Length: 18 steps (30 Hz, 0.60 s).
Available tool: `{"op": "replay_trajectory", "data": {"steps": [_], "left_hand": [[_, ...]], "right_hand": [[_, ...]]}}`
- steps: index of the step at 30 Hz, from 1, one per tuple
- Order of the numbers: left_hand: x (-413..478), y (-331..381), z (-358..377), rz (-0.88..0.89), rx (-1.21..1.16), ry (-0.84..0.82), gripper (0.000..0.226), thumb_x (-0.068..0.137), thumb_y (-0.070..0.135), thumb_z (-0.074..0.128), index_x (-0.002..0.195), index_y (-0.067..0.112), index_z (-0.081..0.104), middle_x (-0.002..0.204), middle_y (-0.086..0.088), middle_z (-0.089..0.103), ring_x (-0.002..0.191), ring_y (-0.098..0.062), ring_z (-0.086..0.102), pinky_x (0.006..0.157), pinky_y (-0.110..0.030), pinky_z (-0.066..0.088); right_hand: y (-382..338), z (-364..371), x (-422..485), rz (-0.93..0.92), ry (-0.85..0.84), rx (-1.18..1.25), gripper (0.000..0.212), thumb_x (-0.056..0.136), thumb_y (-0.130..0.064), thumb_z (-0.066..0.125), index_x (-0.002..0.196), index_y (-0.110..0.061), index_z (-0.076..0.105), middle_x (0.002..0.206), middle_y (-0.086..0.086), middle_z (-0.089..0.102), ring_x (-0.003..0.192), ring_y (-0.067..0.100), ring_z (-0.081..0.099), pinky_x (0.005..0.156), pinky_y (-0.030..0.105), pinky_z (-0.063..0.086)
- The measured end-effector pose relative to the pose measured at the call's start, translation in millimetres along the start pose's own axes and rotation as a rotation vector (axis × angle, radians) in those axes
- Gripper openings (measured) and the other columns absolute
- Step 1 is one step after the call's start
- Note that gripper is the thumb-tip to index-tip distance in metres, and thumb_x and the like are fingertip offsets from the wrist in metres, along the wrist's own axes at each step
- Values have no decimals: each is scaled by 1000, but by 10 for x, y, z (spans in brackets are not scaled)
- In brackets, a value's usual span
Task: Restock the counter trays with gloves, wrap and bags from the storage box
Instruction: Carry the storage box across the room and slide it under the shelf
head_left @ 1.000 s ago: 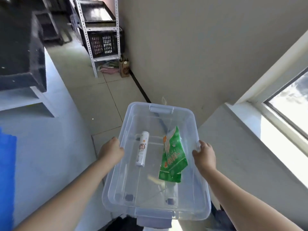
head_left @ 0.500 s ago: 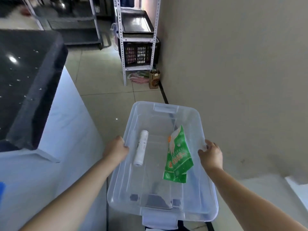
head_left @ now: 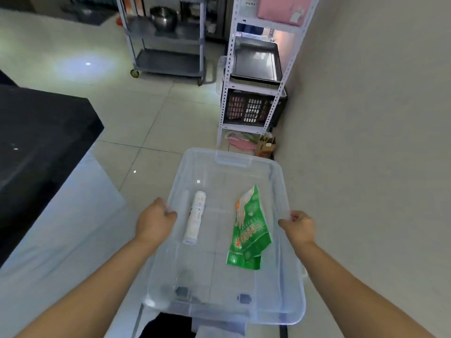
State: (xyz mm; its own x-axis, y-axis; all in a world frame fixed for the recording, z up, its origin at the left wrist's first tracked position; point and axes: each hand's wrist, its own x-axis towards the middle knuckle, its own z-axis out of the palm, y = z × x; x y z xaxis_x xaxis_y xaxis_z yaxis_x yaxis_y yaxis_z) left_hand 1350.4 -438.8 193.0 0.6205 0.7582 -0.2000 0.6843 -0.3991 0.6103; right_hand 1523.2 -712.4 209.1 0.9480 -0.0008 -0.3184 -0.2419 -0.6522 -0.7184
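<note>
A person holds a clear plastic box (head_left: 244,164) above the tiled floor (head_left: 146,113), the left hand (head_left: 155,222) with fingers curled over its left rim and the right hand (head_left: 299,226) gripping the right rim the same way. Inside lie a white roll (head_left: 194,218) near the left wall and a green packet (head_left: 250,230) printed with a glove near the right wall, well apart. Far beyond the box a white metal shelf rack (head_left: 258,76) stands by the right wall, and a dark counter (head_left: 36,142) lies to the left.
</note>
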Motion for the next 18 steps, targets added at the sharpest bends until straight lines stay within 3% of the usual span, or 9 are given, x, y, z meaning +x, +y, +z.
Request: {"op": "replay_trajectory", "data": {"steps": [2,6,9,12,18], "left_hand": [[408,73,26,-35,-14,15,15,82,16,58,78,7,47,73,-9,56,72,-32,56,60,-30,38],[1285,223,34,-58,-51,43,12,83,16,57,81,7,49,72,-6,55,69,-28,52,58,-29,33],[1903,355,-35,-69,-100,53,11,84,16,57,80,10,48,69,-4,53,66,-26,51,54,-29,31],[2434,505,-151,-76,-130,79,11,84,15,58,83,10,48,70,-3,53,66,-25,49,55,-28,31],[3542,718,-276,-174,-212,136,9,83,16,58,89,10,52,81,-5,58,72,-25,52,63,-27,34]], "right_hand": [[-245,186,428,33,-54,60,35,75,-2,70,108,2,60,90,11,61,73,21,56,63,24,42],[-756,587,1224,109,-160,181,29,73,1,72,99,1,60,88,10,55,81,23,51,62,27,42],[-1197,827,1669,152,-202,191,23,74,2,71,94,1,60,81,11,57,68,21,51,60,29,44],[-1615,997,2002,126,-253,150,25,76,-1,71,99,2,60,76,10,56,60,17,49,53,23,42],[-2426,1483,2741,96,-324,98,31,78,-3,70,107,-3,57,96,13,60,71,20,53,56,26,43]]}}
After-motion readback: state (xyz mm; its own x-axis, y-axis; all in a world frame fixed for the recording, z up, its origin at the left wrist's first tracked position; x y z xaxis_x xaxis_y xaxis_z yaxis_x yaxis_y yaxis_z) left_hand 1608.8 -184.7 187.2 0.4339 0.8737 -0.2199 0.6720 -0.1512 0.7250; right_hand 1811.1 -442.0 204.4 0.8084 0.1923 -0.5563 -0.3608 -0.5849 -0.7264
